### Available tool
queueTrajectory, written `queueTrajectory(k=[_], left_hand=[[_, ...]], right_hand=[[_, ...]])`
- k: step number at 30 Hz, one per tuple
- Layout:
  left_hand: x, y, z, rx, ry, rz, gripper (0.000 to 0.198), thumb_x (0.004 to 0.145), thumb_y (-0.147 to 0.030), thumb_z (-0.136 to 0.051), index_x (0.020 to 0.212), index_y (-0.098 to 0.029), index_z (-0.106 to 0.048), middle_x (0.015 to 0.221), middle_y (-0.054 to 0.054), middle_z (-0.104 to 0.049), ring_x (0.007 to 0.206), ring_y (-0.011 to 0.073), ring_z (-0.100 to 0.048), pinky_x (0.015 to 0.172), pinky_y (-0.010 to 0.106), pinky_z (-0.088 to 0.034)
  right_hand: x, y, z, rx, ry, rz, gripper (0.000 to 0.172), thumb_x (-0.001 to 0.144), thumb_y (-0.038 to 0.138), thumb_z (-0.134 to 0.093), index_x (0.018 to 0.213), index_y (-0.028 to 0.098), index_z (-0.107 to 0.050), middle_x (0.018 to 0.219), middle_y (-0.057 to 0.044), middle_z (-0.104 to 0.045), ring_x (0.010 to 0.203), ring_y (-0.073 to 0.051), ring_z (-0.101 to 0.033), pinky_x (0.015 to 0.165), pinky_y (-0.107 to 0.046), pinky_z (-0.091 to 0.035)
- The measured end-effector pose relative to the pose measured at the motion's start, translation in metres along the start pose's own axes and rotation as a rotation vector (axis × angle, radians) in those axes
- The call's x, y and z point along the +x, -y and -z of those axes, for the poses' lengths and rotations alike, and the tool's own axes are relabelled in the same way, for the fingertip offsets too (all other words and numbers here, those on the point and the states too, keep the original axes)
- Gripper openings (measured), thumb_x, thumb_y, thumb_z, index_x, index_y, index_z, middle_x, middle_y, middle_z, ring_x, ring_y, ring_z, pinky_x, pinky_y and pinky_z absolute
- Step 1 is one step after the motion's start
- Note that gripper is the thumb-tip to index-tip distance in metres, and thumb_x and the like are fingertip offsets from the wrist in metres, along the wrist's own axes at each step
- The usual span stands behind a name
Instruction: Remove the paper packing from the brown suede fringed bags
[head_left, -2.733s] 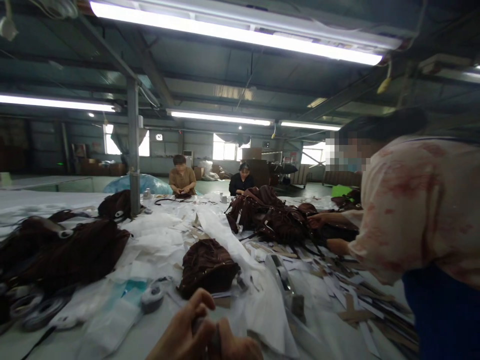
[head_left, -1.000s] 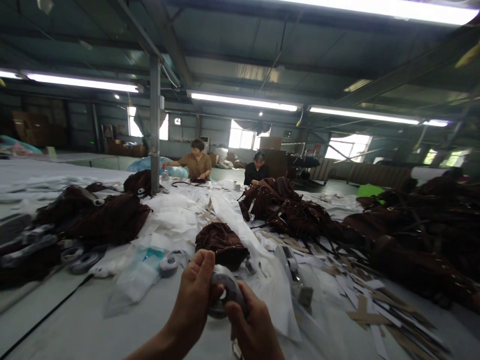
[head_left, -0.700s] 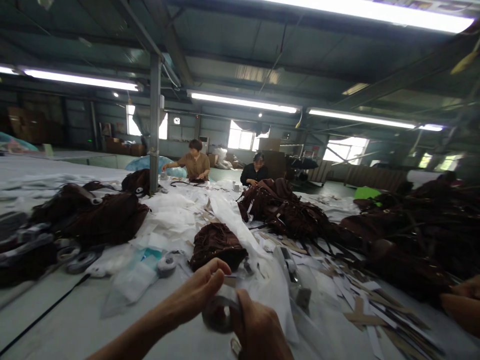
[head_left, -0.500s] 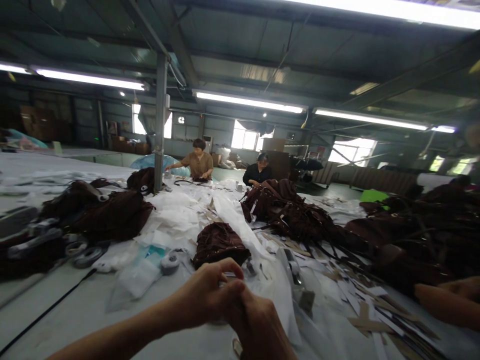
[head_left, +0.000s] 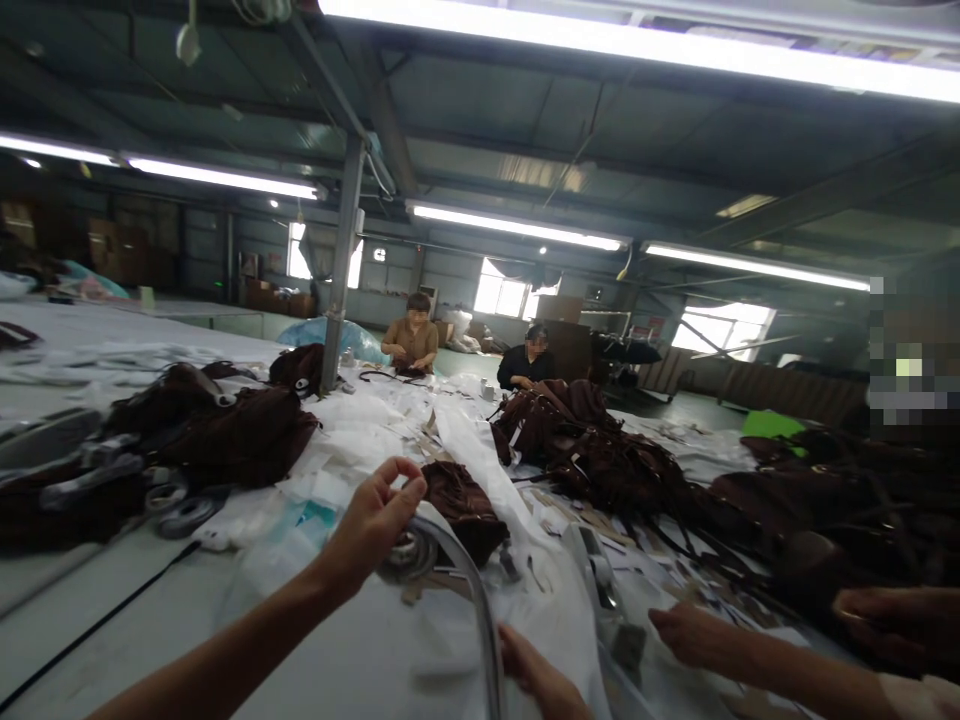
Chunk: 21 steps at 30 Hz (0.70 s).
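My left hand (head_left: pixel 382 510) is raised over the table, thumb and fingertips pinched together at the upper end of a shiny grey strip (head_left: pixel 474 585). The strip arches from there down to the right. Just below that hand shows a roll of tape (head_left: pixel 409 557); whether the strip comes off it I cannot make out. My right hand (head_left: pixel 538 672) is low at the bottom, beside the strip, its fingers partly hidden and blurred. Behind my left hand lies a gathered dark brown bag (head_left: pixel 469 510) on the white table (head_left: pixel 360 650).
A tape dispenser (head_left: pixel 600 575) stands right of white sheeting (head_left: pixel 480 440). Dark brown bags pile up at right (head_left: pixel 600 450) and left (head_left: pixel 232 435). A co-worker's hand (head_left: pixel 694 632) reaches in from the right. Two people sit across the table; a post (head_left: pixel 341 270) rises at left.
My hands, together before, are now apart: the left has moved up and left, the right down and right. The grey strip now shows between them. A co-worker's arm has reached further in.
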<state>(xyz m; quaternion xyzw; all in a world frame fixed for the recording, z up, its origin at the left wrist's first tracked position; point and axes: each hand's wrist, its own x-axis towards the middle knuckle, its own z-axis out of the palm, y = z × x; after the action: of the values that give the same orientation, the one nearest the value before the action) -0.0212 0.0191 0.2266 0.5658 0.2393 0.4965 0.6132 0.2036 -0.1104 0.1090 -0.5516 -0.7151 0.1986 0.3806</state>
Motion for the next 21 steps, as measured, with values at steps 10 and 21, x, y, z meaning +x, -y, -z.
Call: queueTrajectory(k=[10, 21], left_hand=[[-0.024, 0.022, -0.047, -0.227, -0.069, 0.036, 0.033, 0.078, -0.048, -0.064, 0.083, -0.022, -0.044, 0.049, -0.012, -0.039, 0.038, 0.0045, -0.032, 0.037, 0.012, -0.026], [-0.026, 0.040, -0.035, 0.194, 0.344, 0.150, 0.037, 0.082, -0.054, -0.053, 0.086, -0.017, -0.059, 0.049, -0.006, -0.050, 0.039, 0.0074, -0.042, 0.037, 0.015, -0.028]], right_hand=[[0.052, 0.087, -0.039, 0.098, -0.420, -0.054, 0.042, 0.090, 0.056, -0.038, 0.088, 0.018, -0.055, 0.065, 0.000, -0.062, 0.056, -0.014, -0.057, 0.052, -0.021, -0.044], [0.025, 0.047, -0.034, -0.499, -0.267, 0.010, 0.046, 0.096, 0.049, -0.019, 0.096, 0.018, -0.053, 0.054, -0.004, -0.067, 0.044, -0.020, -0.064, 0.039, -0.024, -0.034]])
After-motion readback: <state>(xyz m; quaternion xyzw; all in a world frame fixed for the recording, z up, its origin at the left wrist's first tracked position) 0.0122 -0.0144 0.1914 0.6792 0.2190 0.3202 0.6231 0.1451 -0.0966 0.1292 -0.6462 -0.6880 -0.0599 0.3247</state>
